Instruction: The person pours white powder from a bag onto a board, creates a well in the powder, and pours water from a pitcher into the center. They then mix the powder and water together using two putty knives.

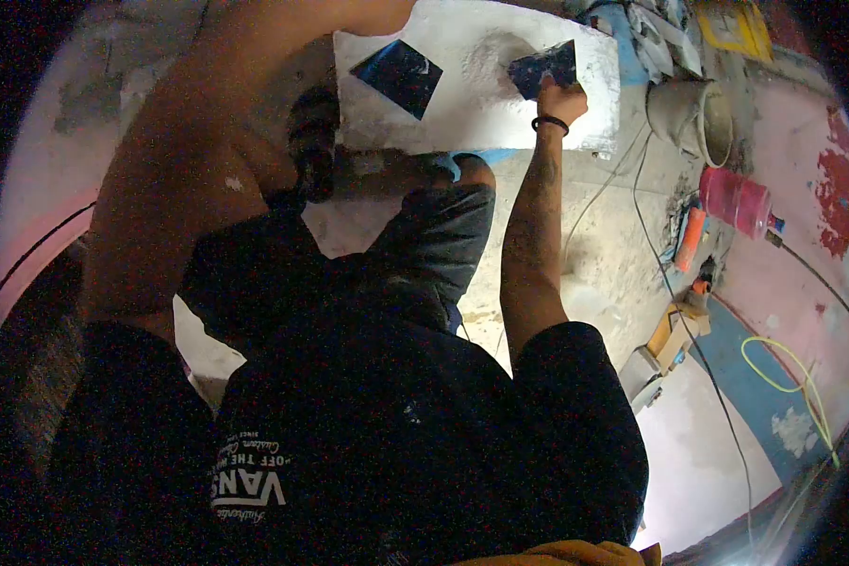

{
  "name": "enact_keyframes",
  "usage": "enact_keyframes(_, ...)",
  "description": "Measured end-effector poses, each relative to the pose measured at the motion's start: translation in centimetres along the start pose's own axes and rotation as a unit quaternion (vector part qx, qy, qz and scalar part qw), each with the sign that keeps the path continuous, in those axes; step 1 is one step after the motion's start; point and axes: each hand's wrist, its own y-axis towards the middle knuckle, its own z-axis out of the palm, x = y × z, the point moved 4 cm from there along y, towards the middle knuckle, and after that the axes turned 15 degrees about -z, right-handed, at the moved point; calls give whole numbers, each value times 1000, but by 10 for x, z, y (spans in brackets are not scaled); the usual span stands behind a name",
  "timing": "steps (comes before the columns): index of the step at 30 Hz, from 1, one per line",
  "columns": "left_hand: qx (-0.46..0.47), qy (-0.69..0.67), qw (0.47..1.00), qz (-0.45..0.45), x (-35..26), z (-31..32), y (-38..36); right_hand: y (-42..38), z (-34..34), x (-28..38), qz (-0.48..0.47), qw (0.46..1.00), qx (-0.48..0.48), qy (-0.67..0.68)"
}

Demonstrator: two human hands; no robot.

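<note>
My right hand (564, 102), with a dark band at the wrist, is closed on the near edge of a dark, flat, square-cornered piece (542, 68). That piece is over the right part of a white slab (472, 113) with a smudged, uneven surface. A second dark square piece (401, 77), with a bluish edge and a pale mark, lies turned on the slab's left part. My left forearm (283, 28) reaches along the slab's upper left edge. The left hand itself is outside the picture.
Right of the slab are a grey bucket (674, 118) on its side, a pink water bottle (736, 201) and an orange cylinder (690, 236). A dark cable (665, 274) crosses the floor. A yellow cord (774, 344) loops at the far right. My dark-clothed knees are below the slab.
</note>
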Motion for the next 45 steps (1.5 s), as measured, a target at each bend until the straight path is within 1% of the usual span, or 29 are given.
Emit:
enact_keyframes(1, 2, -1, 1000, 0, 1, -1, 0, -1, -1, -5, 0, 1000, 3, -1)
enact_keyframes(3, -11, -7, 1000, -3, 2, -3, -1, -1, -2, -18, 46, 994, 3, 100)
enact_keyframes(4, -11, -8, 1000, -3, 3, -3, -2, 2, -4, -18, 17, 993, -23, 118)
enact_keyframes(5, -7, -6, 1000, 0, 3, -2, -2, 1, -7, -21, 16, 993, -23, 118)
enact_keyframes(7, 0, -3, 1000, 6, 3, 0, 0, 9, -38, 6, 1, 997, -9, 75)
enact_keyframes(8, 4, -1, 1000, 10, 3, 1, 1, 12, -41, 7, 22, 994, 2, 108)
enact_keyframes(9, 8, 1, 1000, 14, 3, 1, 2, 15, -45, 10, 22, 994, 2, 108)
enact_keyframes(11, 11, 9, 1000, 20, 3, 1, 4, 19, -52, 16, -15, 998, 29, 46)
enact_keyframes(12, 14, 17, 999, 26, 2, 1, 4, 18, -48, 11, -36, 992, 16, 118)
enact_keyframes(13, 14, 16, 999, 26, 2, 1, 4, 17, -44, 6, -36, 992, 16, 117)
enact_keyframes(15, 7, 9, 1000, 22, 3, 1, 4, 18, -40, 7, -60, 994, 41, 81)
enact_keyframes(16, 6, 8, 1000, 22, 2, 3, 5, 16, -47, 19, -90, 994, 50, 29)
enact_keyframes(17, 11, 18, 1000, 13, 1, 5, 8, 15, -44, 17, -91, 994, 50, 29)
enact_keyframes(19, 16, 28, 999, 5, 2, 4, 7, 8, -30, 14, -183, 981, 65, -27)
enact_keyframes(21, 23, 0, 999, 22, 2, -2, -1, 0, -15, 11, -197, 976, 76, -57)
enact_keyframes(23, 17, 5, 1000, 22, 3, 0, 1, -7, -23, 30, -176, 978, 96, -58)
enact_keyframes(24, 11, 11, 1000, 23, 3, -1, -1, -10, -22, 34, -184, 977, 104, -38)
enact_keyframes(25, 10, 10, 1000, 24, 3, -2, -3, -13, -28, 42, -216, 972, 91, -22)
enact_keyframes(27, 13, 3, 1000, 7, 3, -6, -5, -19, -27, 42, -212, 967, 132, -58)
enact_keyframes(28, 12, 2, 1000, 8, 3, -8, -4, -21, -35, 50, -190, 975, 117, -1)
enact_keyframes(29, 27, 9, 1000, 12, 2, -8, -2, -25, -30, 39, -151, 981, 118, 10)
enact_keyframes(31, 42, 16, 999, 17, 2, -6, -3, -28, -41, 44, -175, 980, 80, 57)
enact_keyframes(33, 1, -17, 1000, 20, 3, -7, -9, -25, -46, 40, -181, 980, 44, 65)
enact_keyframes(34, 4, -16, 1000, 20, 2, -6, -8, -25, -47, 34, -152, 986, 36, 66)
enact_keyframes(37, 37, 3, 999, 1, 1, -5, -6, -20, -43, 10, -115, 988, 3, 103)
enact_keyframes(38, 25, -2, 1000, 4, 0, -5, -8, -18, -42, 6, -143, 986, -12, 80)
enact_keyframes(39, 12, -7, 1000, 7, 0, -7, -10, -15, -42, 7, -143, 986, -13, 81)
enact_keyframes(41, 16, 0, 1000, 3, -2, -6, -7, -10, -38, 11, -180, 982, 11, 60)
enact_keyframes(45, 34, 7, 999, -6, -2, -8, -9, -1, -33, 17, -174, 984, 32, 15)
